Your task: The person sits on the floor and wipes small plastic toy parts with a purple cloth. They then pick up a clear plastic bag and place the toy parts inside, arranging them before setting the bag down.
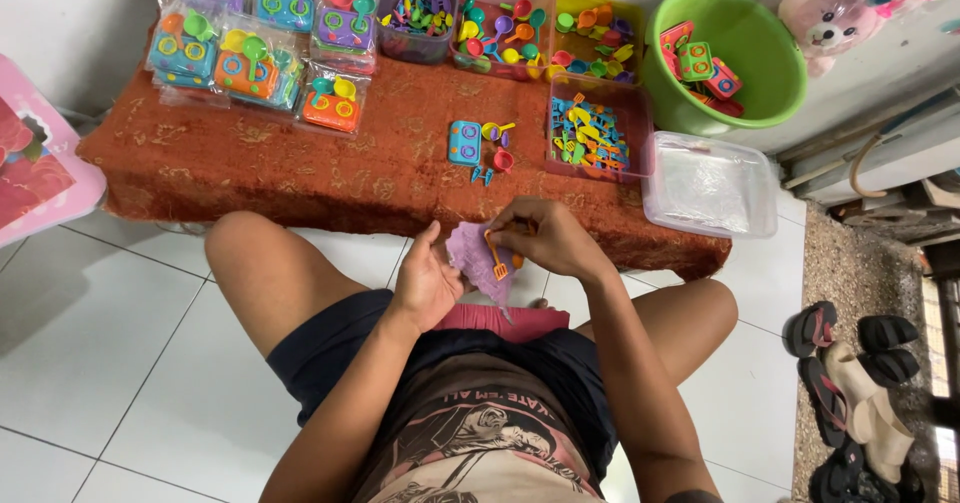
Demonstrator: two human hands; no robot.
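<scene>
White floor tiles surround a low surface (300, 163) draped in rust-orange patterned cloth, which beyond the grip carries clear plastic bins of small coloured toy utensils (500, 33), with a green plastic basin (760, 73) off to the right. Just past the grip lies a loose blue toy stove piece (464, 142). The left hand (425, 283) pinches a thin purple plastic bag (478, 258), while the right hand (550, 238), fingers closed, holds a small orange toy fork (496, 260) against that bag.

head: worn camera | faces steeply down | near lap | single view
</scene>
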